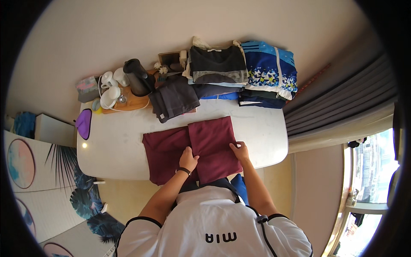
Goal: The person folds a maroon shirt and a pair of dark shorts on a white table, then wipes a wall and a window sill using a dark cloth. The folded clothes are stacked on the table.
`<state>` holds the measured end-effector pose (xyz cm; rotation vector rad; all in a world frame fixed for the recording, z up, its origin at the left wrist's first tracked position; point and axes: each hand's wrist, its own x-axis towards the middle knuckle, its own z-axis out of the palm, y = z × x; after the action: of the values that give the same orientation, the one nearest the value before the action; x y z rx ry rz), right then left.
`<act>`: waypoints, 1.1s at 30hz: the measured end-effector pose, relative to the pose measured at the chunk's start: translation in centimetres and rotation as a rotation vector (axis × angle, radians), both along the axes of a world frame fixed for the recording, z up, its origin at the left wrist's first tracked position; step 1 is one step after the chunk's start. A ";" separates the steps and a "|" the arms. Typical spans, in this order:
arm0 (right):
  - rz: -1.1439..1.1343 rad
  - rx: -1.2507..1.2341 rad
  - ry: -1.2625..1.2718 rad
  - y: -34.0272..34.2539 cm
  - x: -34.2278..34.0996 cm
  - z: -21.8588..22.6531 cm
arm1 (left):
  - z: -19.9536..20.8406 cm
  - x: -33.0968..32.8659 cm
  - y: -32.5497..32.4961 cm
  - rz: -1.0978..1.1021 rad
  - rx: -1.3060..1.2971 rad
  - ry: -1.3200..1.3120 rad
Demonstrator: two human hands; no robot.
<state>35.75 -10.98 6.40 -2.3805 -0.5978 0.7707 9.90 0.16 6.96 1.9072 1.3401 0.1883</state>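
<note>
Maroon cloth [209,143] lay directly before the person, around the middle of the near edge of a white tabletop [113,150], its lower border reaching slightly past that edge. It looked layered, the right part seeming to overlap the left along a step near its centre. The person's hands were apart. The right hand [240,151] pinched the cloth's right border between thumb and fingers; the left hand [188,160] was curled at the central step, though from where I stood I could not tell whether it gripped a layer or only pressed down.

Slipping seemed the chief risk: with the lower border unsupported, its weight could have dragged the layers toward the lap. A pull from the right hand alone might have skewed the upper part and left creases, and the dark wristband [184,171] could have caught the fabric.

Along the far edge, a charcoal folded garment [174,99] jutted forward beside a taller clothes stack [218,64]; a wide sweep could have toppled either. Toward the far left corner, a black kettle [138,79] stood on a wooden tray [133,103] near white cups [114,92]; flung cloth might have knocked them over.
</note>
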 end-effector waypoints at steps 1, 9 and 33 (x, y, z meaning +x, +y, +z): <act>0.032 -0.006 -0.008 0.4 -0.2 0.1 | 0.7 -0.2 -0.2 0.018 0.028 0.002; -0.024 0.268 0.416 -1.3 2.1 -0.9 | -1.7 3.5 -0.6 0.044 0.085 -0.116; 0.432 0.114 -0.360 3.5 -13.0 8.0 | -5.0 -1.8 4.1 0.312 -0.409 -0.502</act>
<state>22.80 -7.53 14.42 -2.3246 -1.2994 0.4575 8.11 4.31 1.98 1.2019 1.2049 0.4755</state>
